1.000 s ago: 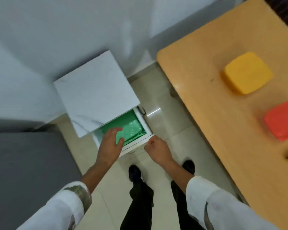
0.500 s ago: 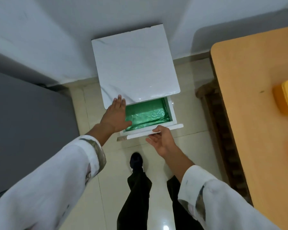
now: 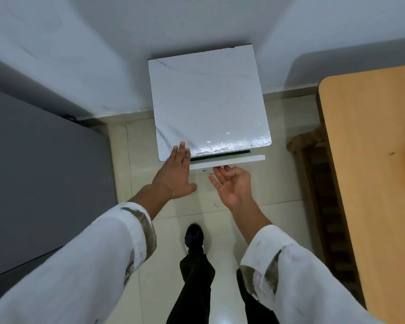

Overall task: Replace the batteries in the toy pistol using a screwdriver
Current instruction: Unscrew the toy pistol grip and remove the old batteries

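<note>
Toy pistol: not in view. White drawer front (image 3: 234, 161) stands a thin gap out from the cabinet (image 3: 208, 101). Left hand (image 3: 173, 176) flat, fingers straight, on the cabinet's near-left corner. Right hand (image 3: 232, 183) palm-up, fingers loosely bent, tips at the drawer front, holding nothing. Wooden table (image 3: 372, 183) to the right.

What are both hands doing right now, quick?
Left hand: open, fingers flat on the cabinet edge.
Right hand: open, fingertips touching the drawer front.
</note>
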